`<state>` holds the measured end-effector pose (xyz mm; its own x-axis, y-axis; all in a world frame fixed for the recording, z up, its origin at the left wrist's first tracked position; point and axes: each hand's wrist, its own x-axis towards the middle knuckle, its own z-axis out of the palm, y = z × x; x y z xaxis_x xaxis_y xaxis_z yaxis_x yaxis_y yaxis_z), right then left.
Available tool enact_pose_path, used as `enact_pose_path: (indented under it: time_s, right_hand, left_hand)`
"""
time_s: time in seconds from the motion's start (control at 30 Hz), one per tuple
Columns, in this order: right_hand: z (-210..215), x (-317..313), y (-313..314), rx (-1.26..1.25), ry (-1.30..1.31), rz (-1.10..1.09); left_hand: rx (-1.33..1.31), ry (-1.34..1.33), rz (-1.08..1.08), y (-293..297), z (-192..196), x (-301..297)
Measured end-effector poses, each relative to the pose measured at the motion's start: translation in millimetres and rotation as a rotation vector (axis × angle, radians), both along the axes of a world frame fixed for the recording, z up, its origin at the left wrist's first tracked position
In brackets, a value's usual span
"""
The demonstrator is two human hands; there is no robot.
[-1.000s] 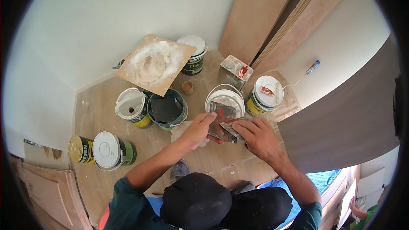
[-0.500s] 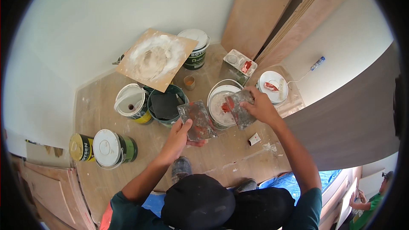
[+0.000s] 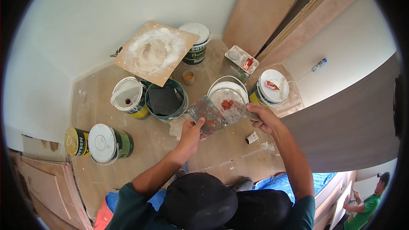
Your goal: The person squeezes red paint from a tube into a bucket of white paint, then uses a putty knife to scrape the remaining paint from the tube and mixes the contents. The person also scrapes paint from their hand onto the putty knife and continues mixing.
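Scraper [image 3: 243,111] off the plate [image 3: 206,113], over to the pail [image 3: 228,86].
A second earlier the two tools met above the pail; by now my right hand [image 3: 266,120], pinching the scraper, had drawn it away to the red patch [image 3: 226,104] on the pale paste [image 3: 221,95] inside; whether it touched, I couldn't tell. My left hand [image 3: 191,134] gripped the red-smeared plate at the pail's left side. I judged the work had shifted from plate to paste.
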<state>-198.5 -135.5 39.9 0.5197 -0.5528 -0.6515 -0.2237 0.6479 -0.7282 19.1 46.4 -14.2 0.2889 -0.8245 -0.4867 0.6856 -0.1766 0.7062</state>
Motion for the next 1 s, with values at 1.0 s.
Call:
enact_pose_path:
  time_s: [1.0]
  right_hand:
    - [56.7, 4.5, 84.0, -2.006, 0.37, 0.519]
  left_hand:
    - [-0.224, -0.192, -0.198, -21.1, 52.6, 42.8]
